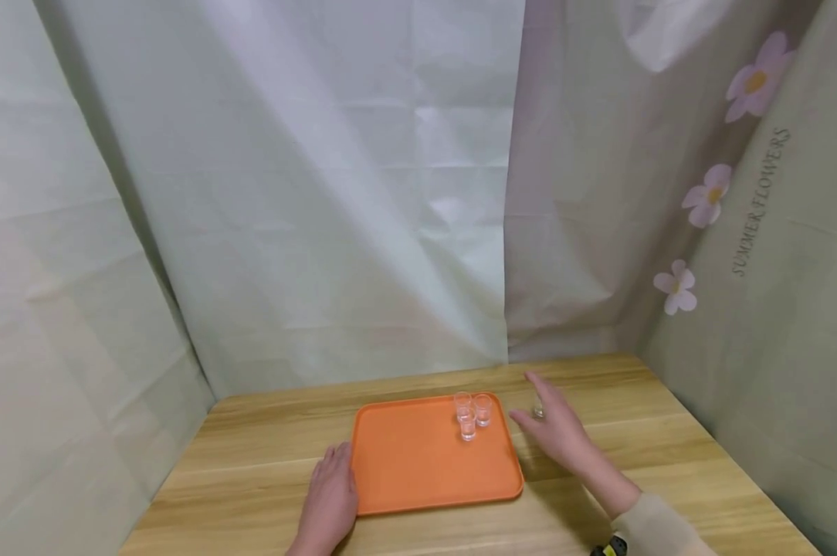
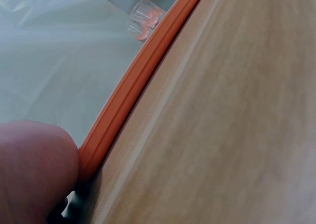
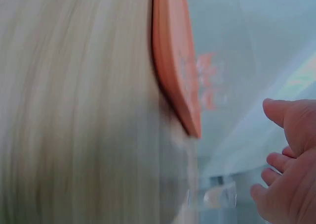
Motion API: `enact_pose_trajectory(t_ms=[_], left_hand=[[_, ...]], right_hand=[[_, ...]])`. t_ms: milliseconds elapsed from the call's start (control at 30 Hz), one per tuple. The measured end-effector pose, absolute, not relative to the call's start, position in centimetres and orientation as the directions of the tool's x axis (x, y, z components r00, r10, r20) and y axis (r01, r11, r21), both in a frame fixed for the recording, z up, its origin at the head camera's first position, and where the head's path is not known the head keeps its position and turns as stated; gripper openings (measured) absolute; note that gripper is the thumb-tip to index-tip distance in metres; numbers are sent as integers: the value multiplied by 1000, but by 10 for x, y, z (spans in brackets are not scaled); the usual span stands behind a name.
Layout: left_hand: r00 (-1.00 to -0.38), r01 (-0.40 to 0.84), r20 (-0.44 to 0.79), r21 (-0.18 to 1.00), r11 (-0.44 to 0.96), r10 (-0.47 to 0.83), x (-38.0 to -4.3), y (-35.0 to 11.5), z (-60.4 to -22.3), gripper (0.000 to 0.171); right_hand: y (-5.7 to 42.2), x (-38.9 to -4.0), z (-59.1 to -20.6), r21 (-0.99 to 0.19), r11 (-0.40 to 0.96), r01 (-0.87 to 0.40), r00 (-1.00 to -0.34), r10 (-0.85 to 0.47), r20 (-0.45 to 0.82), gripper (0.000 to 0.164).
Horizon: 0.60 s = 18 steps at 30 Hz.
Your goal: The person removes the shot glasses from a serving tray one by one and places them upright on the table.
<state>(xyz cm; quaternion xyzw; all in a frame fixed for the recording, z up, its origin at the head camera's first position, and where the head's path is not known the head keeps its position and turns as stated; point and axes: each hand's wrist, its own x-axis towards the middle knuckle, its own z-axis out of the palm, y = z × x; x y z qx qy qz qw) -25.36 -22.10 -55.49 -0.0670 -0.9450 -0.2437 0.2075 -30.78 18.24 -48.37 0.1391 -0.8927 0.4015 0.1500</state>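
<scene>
Right hand (image 1: 560, 434), thumb spread wide, is nearer the lone shot glass (image 1: 539, 412), which I see in that thumb-finger gap, right of the orange tray (image 1: 418, 471); blur obscures any contact. Left hand (image 1: 330, 494), fingers extended, touches tray's left edge.

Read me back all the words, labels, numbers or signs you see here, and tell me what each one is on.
"SUMMER FLOWERS": on the hanging sheet at the right, running up at a slant beside the printed flowers.
Black-and-yellow wrist device: too small to read any marking.
Orange tray, clear glasses: no lettering that I can make out.
</scene>
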Motion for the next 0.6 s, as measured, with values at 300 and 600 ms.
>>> enact_pose_trajectory(t_ms=[300,600], left_hand=[[-919,214,394,427,879,32,-256,-223,-554,42],[-915,227,402,421,878,43,-256,-224,-555,43]], right_hand=[[150,-311,-489,-747,562,-355,-934,-190,302,75],[136,-325,-500,-780,533,-326,-945,-198,260,73]])
